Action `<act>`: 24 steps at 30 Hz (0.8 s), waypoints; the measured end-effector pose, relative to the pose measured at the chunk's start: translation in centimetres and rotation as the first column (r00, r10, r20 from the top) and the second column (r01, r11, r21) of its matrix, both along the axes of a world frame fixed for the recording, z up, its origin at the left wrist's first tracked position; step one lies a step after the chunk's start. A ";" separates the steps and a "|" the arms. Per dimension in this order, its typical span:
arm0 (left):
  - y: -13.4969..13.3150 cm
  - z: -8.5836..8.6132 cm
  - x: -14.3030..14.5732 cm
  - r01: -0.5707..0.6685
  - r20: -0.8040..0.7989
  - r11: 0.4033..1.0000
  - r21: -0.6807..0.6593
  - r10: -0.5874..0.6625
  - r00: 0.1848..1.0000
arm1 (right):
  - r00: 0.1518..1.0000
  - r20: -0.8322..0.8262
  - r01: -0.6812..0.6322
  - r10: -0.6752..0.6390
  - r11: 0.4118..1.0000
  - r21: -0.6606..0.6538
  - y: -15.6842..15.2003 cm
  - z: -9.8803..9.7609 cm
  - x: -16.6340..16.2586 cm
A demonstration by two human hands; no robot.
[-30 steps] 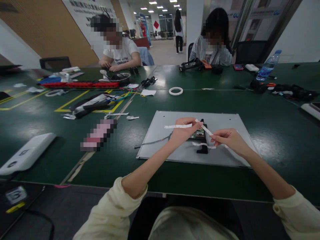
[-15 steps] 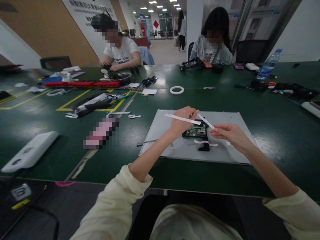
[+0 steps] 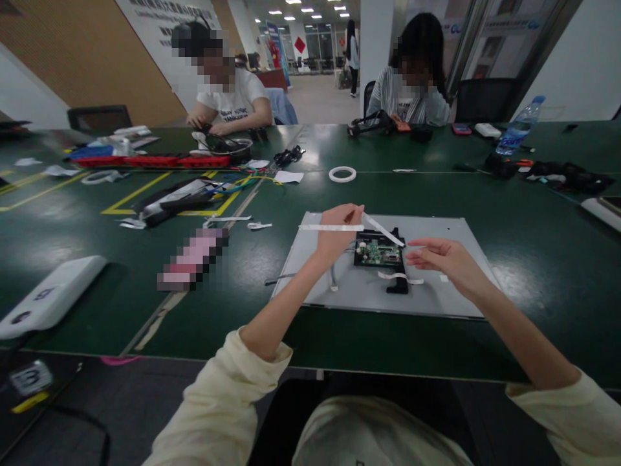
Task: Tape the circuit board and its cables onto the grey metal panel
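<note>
My left hand (image 3: 336,234) pinches strips of white tape above the grey panel (image 3: 451,246). One strip (image 3: 383,230) slants down to the right from the fingertips; another strip (image 3: 323,228) crosses the hand and sticks out to the left. My right hand (image 3: 444,260) is just beyond the slanting strip's end, its fingers apart and holding nothing. Beneath the hands, a green circuit board (image 3: 381,253) sits in a black bracket (image 3: 398,283) on the panel. A further piece of white tape (image 3: 388,276) lies across the bracket's lower arm.
A roll of white tape (image 3: 342,168) lies beyond the panel. To the left are a phone (image 3: 194,259), a white power bank (image 3: 53,294) and a black bundle with wires (image 3: 174,199). A water bottle (image 3: 521,126) stands far right. Two people sit across the table.
My left hand has moved left with the strips. The slanting strip's end has come away from my right hand's fingers, which have parted. More of the circuit board shows.
</note>
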State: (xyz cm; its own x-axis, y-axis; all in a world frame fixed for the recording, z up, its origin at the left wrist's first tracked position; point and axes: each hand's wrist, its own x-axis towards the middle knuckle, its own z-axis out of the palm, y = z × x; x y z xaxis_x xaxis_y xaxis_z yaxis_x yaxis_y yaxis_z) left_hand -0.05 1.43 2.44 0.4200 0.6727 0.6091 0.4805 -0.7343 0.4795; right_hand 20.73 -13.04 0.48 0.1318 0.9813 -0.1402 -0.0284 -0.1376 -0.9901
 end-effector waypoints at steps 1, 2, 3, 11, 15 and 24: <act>0.3 0.1 -0.5 0.010 0.045 0.998 -0.062 -0.007 0.999 | 1.000 0.015 -0.014 0.013 1.000 0.013 -0.1 0.1 -0.2; 0.7 0.2 -1.1 0.035 0.083 0.991 -0.125 -0.025 0.996 | 0.999 0.035 -0.027 0.026 0.999 0.028 -0.3 0.2 -0.4; 1.0 0.2 -1.8 0.070 0.114 0.979 -0.189 -0.049 0.992 | 0.998 0.062 -0.036 0.033 0.998 0.046 -0.4 0.3 -0.6; 1.8 -0.6 -5.7 0.298 0.214 0.779 -0.551 -0.213 0.953 | 0.925 0.377 -0.072 -0.045 0.954 0.290 0.3 0.6 -2.5; 2.5 -1.6 -6.2 0.187 -0.105 0.875 -0.447 -0.259 0.960 | 0.736 0.673 -0.279 -0.067 0.877 0.392 1.1 0.6 -4.5; 3.6 -3.6 -6.8 0.121 -0.394 0.974 -0.190 -0.188 0.899 | 0.212 0.975 -0.756 -0.073 0.619 0.211 2.1 -0.6 -8.9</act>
State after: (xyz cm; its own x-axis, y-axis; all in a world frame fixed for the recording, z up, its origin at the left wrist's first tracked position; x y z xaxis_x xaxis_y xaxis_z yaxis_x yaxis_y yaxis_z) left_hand -6.82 5.06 -1.12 0.7148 0.6515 0.2542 0.5451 -0.7467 0.3811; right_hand 11.87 -10.97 -0.13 -0.6276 0.7074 0.3251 0.7107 0.6911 -0.1318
